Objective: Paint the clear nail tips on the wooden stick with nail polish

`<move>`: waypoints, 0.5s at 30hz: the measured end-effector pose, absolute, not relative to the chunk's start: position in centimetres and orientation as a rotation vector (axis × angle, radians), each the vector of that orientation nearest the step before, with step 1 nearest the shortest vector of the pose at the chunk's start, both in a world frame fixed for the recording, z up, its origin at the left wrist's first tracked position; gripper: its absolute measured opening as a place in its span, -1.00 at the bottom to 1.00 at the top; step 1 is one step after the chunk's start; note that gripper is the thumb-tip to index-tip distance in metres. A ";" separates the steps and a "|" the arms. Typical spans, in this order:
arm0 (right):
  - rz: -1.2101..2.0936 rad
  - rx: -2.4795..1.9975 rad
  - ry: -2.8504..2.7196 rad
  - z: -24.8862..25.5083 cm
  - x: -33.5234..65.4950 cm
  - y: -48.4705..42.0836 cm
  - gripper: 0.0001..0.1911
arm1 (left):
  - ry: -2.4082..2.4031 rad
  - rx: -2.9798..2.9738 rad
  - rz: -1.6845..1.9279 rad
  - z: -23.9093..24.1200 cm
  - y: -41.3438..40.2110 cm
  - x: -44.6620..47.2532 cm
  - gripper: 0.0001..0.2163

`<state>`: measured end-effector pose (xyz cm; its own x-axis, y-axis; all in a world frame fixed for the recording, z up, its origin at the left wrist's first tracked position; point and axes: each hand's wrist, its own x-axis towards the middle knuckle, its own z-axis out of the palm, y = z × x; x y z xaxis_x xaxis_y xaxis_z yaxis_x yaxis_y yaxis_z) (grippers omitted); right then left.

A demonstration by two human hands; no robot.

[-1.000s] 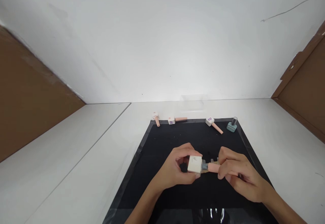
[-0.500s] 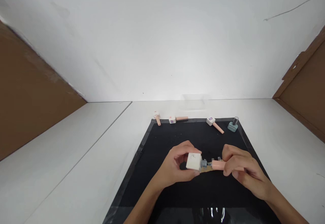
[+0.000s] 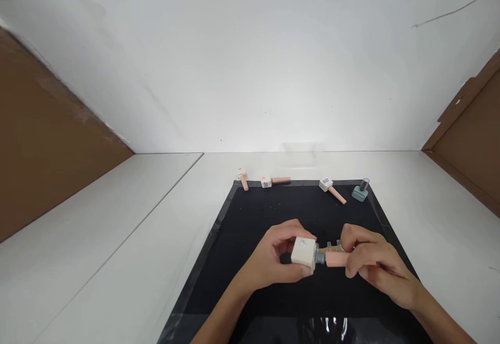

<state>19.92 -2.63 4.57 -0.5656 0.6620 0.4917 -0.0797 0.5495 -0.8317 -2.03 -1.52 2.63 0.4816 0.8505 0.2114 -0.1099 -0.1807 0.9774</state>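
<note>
My left hand [image 3: 273, 260] is closed round a small white square bottle [image 3: 303, 253] with a grey neck. My right hand [image 3: 371, 263] pinches the long pink cap [image 3: 336, 259] that sits on that neck. Both are held just above the black mat [image 3: 253, 229], near its middle. A small tan piece [image 3: 332, 247] shows behind the cap between the hands; I cannot make out what it is.
Along the mat's far edge lie three more white bottles with pink caps [image 3: 242, 178] [image 3: 275, 181] [image 3: 332, 190], and a teal bottle with a dark cap [image 3: 360, 190] stands at the far right corner. White tabletop surrounds the mat; brown cardboard panels flank both sides.
The cap was pulled a little away from the bottle half a second ago and is now pushed back against its neck. Both hands sit slightly lower and to the right.
</note>
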 end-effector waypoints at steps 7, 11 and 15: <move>1.013 -0.448 -1.995 5.1 19.8 -2.8 -0.68 | 0.701 1.503 0.905 2.9 -1.4 -2.0 -0.62; 1.013 -0.447 -1.964 4.8 20.1 -2.7 -0.73 | 0.709 1.518 0.928 2.7 -1.2 -2.4 -0.59; 0.990 -0.470 -1.897 4.6 20.6 -2.7 -0.75 | 0.648 1.523 1.047 2.3 -1.0 -2.7 -0.65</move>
<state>20.59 -2.70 4.57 -0.5079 0.6614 0.5518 -0.0745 0.6045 -0.7931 -2.72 -1.05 2.27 0.4551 0.8497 0.2662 -0.1402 -0.2269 0.9638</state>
